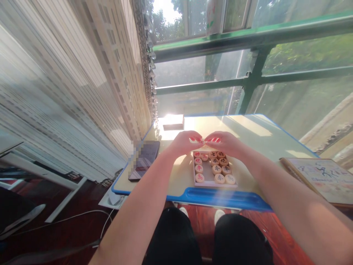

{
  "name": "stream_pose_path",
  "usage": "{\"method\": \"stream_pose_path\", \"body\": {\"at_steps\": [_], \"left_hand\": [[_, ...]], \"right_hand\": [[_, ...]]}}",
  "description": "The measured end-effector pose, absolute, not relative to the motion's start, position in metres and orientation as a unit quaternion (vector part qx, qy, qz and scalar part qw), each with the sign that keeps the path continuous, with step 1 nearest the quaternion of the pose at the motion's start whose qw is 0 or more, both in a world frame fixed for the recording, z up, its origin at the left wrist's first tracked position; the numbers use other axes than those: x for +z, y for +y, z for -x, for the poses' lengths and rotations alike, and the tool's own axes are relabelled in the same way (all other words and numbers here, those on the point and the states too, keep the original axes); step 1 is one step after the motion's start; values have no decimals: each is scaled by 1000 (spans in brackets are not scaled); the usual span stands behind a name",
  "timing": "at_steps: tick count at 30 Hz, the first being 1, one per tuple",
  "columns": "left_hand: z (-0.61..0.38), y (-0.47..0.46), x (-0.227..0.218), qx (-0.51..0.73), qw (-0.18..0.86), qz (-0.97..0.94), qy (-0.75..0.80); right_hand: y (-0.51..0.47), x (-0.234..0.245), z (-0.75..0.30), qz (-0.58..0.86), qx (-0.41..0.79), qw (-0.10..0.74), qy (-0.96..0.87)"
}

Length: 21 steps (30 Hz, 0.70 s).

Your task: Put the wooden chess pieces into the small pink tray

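Note:
My left hand (190, 140) and my right hand (220, 141) meet above the far edge of a shallow box of Chinese chess pieces. Their fingers are bent into pinches, with the tips close together around something small and pale that I cannot make out. Below them, the open box (206, 183) lies on the table. Red-marked round wooden pieces (199, 169) line its left side, and dark-marked pieces (217, 169) stand in two columns on its right. Bare box floor shows between them. My hands partly hide the far end of the box.
A pale table (275, 147) with a blue rim holds a dark tablet-like device (146, 158) at left and a white box or lid (173, 122) at the far left. A framed board (317, 176) is at right. A curtain (110, 73) hangs left; windows stand behind.

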<state>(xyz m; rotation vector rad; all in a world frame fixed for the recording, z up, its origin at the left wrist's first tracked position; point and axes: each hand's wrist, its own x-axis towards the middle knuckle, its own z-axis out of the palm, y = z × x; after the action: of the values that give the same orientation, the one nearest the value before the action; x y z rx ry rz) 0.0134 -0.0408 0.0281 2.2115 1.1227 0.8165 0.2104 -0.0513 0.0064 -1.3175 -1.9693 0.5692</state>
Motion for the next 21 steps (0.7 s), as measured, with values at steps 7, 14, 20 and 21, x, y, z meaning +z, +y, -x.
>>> {"method": "stream_pose_path", "body": {"at_steps": [7, 14, 20, 21], "left_hand": [[-13, -39, 26, 296, 262, -819, 415], [-13, -40, 29, 286, 271, -822, 411], [-14, -43, 31, 300, 290, -812, 408], [-14, -43, 30, 301, 291, -811, 409]], "right_hand": [[-58, 14, -208, 496, 243, 329, -766], [-56, 13, -211, 497, 245, 315, -770], [-60, 16, -210, 497, 246, 323, -767], [-60, 16, -210, 498, 241, 325, -767]]}}
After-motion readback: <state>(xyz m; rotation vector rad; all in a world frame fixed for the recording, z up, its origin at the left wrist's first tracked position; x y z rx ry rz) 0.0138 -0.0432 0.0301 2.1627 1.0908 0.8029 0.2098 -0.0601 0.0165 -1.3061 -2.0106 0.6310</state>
